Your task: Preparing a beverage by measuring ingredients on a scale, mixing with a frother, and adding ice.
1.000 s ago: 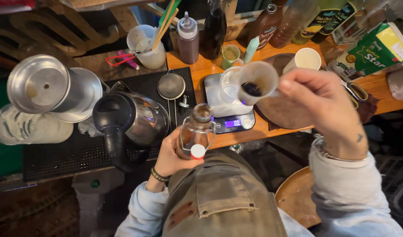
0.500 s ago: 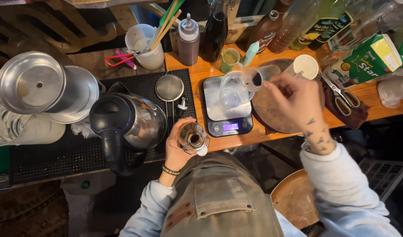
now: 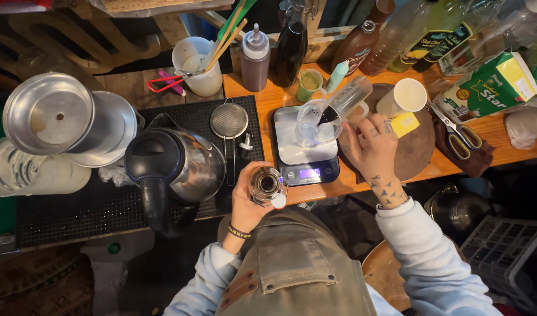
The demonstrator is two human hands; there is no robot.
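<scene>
My left hand (image 3: 245,205) grips a small open glass jar (image 3: 264,184) upright at the counter's near edge, with a white cap (image 3: 278,202) beside my fingers. My right hand (image 3: 371,146) holds a clear plastic measuring cup (image 3: 350,96) tipped on its side. The cup's mouth is over a clear glass (image 3: 315,123), and a little dark liquid shows at its lip. The glass stands on a small digital scale (image 3: 306,161) with a lit display. A yellow tag (image 3: 404,124) lies by my right fingers.
A steel kettle with a black lid (image 3: 175,167) and a mesh strainer (image 3: 229,121) sit on a black mat to the left, and metal lids (image 3: 58,117) lie further left. A round wooden board (image 3: 423,149), a white cup (image 3: 409,96), scissors (image 3: 458,137) and bottles (image 3: 255,55) crowd the right and back.
My right hand has come down from a raised position and tipped the measuring cup over the glass on the scale. My left hand has brought the jar slightly nearer my body.
</scene>
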